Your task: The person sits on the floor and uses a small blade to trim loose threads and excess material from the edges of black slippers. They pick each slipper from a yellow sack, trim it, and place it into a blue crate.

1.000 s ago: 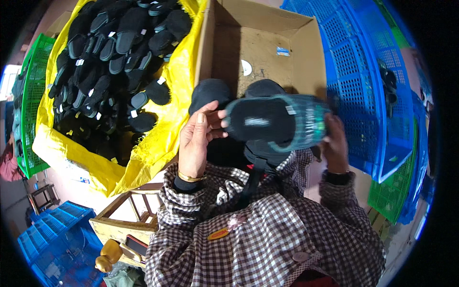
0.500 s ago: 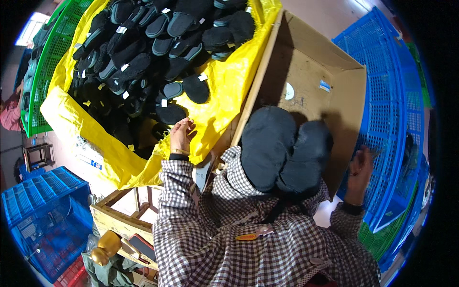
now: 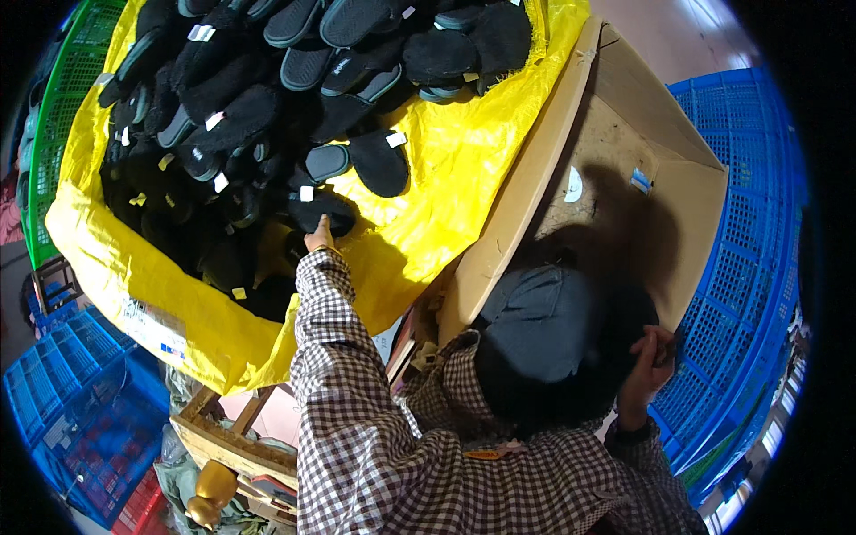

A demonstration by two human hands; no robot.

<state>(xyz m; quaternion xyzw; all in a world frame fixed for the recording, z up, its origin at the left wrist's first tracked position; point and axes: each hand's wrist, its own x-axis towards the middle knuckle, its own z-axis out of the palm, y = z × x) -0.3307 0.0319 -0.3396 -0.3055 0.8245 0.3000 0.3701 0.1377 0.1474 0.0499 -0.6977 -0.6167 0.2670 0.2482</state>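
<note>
My left hand [image 3: 319,235] reaches into a large yellow woven sack [image 3: 446,187], closed on the near edge of a black fluffy slipper [image 3: 314,210]. Its thumb lies on top, while the other fingers are mostly hidden. Around that slipper the sack holds a heap of black slippers [image 3: 232,116] with grey soles and small white tags. Another slipper pair [image 3: 379,165] lies just beyond, on the yellow cloth. My right hand [image 3: 649,364] hangs beside my dark-clad knee, fingers loosely bent and slightly apart, with nothing visible in them.
A cardboard box [image 3: 673,223] with a round white sticker inside stands ahead of my knees. Blue plastic crates [image 3: 744,232] line the right side. At the left are a green crate [image 3: 67,134], a blue crate [image 3: 80,392] and a wooden stool [image 3: 241,446].
My left hand has moved forward from the sack's edge onto the slipper and closed on it. My right hand has come down and inward. The view has shifted with my head.
</note>
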